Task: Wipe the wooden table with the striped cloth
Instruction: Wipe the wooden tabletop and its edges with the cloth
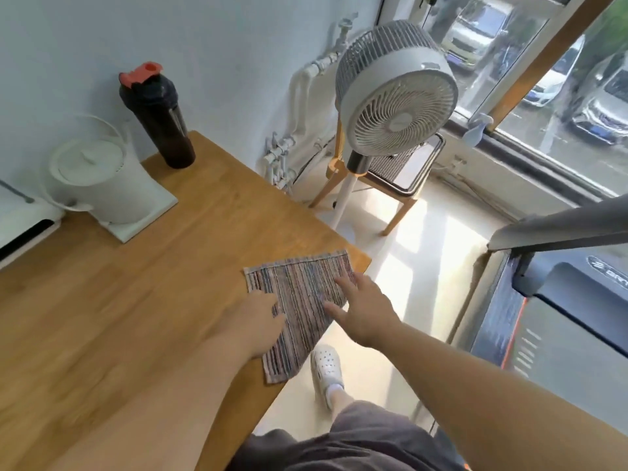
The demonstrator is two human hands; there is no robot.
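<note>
Head view: both hands lie flat on the striped cloth (300,300) at a corner of the wooden table (136,283).
The left hand (263,312) and right hand (365,309) press it with straight fingers, gripping nothing; the treadmill (560,317) lettering is too blurred to read.

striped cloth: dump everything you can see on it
The striped cloth looks woven, with fine grey, pink and blue stripes and a hemmed far edge. It lies spread flat at the near right corner of the wooden table, its right side at or just past the table's edge. The left hand rests flat on its left part; the right hand, fingers spread, lies on its right part.
</note>
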